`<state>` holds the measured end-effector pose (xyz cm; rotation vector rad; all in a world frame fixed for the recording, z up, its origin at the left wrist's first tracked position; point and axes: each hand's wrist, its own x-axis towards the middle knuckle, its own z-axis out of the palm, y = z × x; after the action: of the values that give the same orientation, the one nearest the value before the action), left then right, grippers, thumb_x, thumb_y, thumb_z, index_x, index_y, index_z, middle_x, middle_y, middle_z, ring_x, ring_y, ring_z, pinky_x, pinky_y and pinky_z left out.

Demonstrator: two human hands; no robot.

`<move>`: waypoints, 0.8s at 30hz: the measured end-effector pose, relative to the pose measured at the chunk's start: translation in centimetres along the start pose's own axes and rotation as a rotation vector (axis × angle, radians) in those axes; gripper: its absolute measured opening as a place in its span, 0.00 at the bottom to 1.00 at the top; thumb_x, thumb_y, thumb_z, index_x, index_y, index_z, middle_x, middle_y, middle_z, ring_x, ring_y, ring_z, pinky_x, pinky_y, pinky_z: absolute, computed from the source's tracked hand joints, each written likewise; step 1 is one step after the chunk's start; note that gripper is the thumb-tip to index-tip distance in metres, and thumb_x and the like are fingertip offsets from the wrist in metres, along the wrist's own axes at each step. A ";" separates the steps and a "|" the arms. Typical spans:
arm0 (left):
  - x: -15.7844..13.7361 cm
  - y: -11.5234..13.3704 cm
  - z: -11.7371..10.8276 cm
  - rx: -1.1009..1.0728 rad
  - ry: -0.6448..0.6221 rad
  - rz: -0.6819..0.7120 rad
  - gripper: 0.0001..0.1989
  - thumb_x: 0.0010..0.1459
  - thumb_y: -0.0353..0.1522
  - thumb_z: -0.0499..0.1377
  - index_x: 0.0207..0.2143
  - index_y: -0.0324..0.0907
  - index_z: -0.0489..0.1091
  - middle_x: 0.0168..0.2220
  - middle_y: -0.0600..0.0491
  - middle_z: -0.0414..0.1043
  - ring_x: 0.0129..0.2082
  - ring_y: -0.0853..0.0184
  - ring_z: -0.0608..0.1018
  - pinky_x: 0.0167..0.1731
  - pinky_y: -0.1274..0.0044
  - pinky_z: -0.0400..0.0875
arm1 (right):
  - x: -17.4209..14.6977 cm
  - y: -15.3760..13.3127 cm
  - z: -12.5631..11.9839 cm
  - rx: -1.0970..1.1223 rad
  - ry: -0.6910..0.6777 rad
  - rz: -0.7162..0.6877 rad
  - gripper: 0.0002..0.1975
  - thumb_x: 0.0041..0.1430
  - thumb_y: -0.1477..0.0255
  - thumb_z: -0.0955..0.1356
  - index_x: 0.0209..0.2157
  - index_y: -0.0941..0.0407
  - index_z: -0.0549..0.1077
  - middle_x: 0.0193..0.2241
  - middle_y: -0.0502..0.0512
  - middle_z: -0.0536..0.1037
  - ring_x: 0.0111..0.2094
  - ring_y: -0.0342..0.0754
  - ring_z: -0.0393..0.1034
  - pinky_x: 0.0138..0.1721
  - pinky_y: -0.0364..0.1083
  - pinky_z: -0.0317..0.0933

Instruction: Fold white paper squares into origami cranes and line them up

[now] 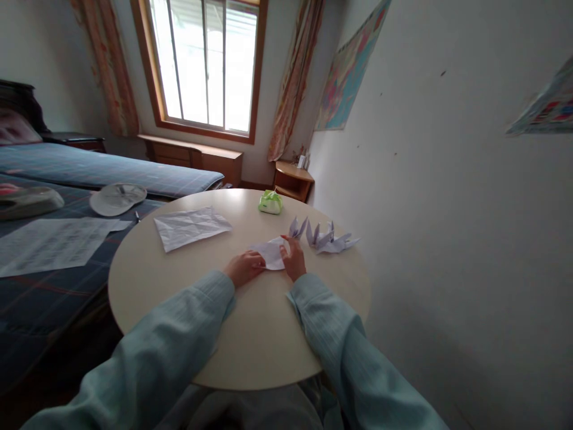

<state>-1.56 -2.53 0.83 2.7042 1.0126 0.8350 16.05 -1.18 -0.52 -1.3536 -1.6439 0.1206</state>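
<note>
Between my hands lies a small folded piece of white paper point(272, 253) on the round table point(250, 334). My left hand point(245, 267) grips its lower left edge, with the fingers curled in. At the right edge, my right hand point(294, 259) holds the paper between thumb and fingers. Just beyond my right hand stands a folded paper crane point(298, 227). Several more paper cranes point(331, 240) sit close together to the right of it. Fine creases in the held paper are too small to make out.
A creased white sheet point(192, 228) lies at the table's left. A green and white tissue pack point(270, 203) sits near the far edge. Left of the table is a bed with papers point(58, 239) and a white cap point(117, 199). A wall point(447, 239) rises at the right.
</note>
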 end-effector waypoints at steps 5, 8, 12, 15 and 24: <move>0.1 -0.4 0.4 -0.120 0.022 -0.007 0.15 0.50 0.41 0.53 0.38 0.43 0.69 0.39 0.51 0.71 0.38 0.68 0.71 0.41 0.76 0.64 | -0.2 -0.1 0.3 -0.067 -0.427 -0.086 0.13 0.51 0.76 0.61 0.39 0.55 0.69 0.44 0.54 0.70 0.50 0.47 0.59 0.52 0.49 0.51; 0.0 -1.1 0.1 -0.117 -0.001 0.010 0.28 0.43 0.46 0.56 0.46 0.43 0.63 0.47 0.48 0.66 0.47 0.64 0.68 0.48 0.73 0.61 | -0.2 -0.1 0.4 -0.090 -0.472 -0.084 0.13 0.52 0.78 0.60 0.39 0.55 0.70 0.45 0.54 0.69 0.51 0.45 0.58 0.53 0.48 0.50; -0.2 -1.3 0.1 -0.102 -0.105 0.037 0.37 0.38 0.48 0.59 0.49 0.39 0.61 0.50 0.44 0.62 0.50 0.60 0.64 0.51 0.69 0.57 | -0.2 -0.3 0.3 -0.078 -0.466 -0.089 0.13 0.53 0.78 0.59 0.39 0.56 0.70 0.45 0.54 0.70 0.51 0.45 0.59 0.54 0.47 0.50; -0.2 -0.9 0.0 -0.118 -0.101 0.035 0.32 0.41 0.46 0.58 0.48 0.39 0.62 0.49 0.44 0.63 0.50 0.60 0.64 0.51 0.69 0.57 | -0.1 -0.4 0.3 -0.065 -0.453 -0.093 0.12 0.53 0.78 0.60 0.38 0.56 0.71 0.44 0.54 0.70 0.50 0.45 0.59 0.53 0.47 0.51; -0.1 -0.3 -0.8 -0.162 -0.081 0.017 0.25 0.42 0.42 0.59 0.43 0.41 0.67 0.44 0.48 0.69 0.45 0.64 0.69 0.48 0.73 0.60 | -0.2 -0.2 0.4 -0.033 -0.430 -0.102 0.12 0.52 0.79 0.61 0.36 0.55 0.71 0.43 0.52 0.71 0.49 0.44 0.60 0.53 0.48 0.52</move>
<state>-2.24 -2.44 1.39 2.5909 0.8668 0.7678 15.61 -1.23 -0.68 -1.3273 -2.0754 0.3449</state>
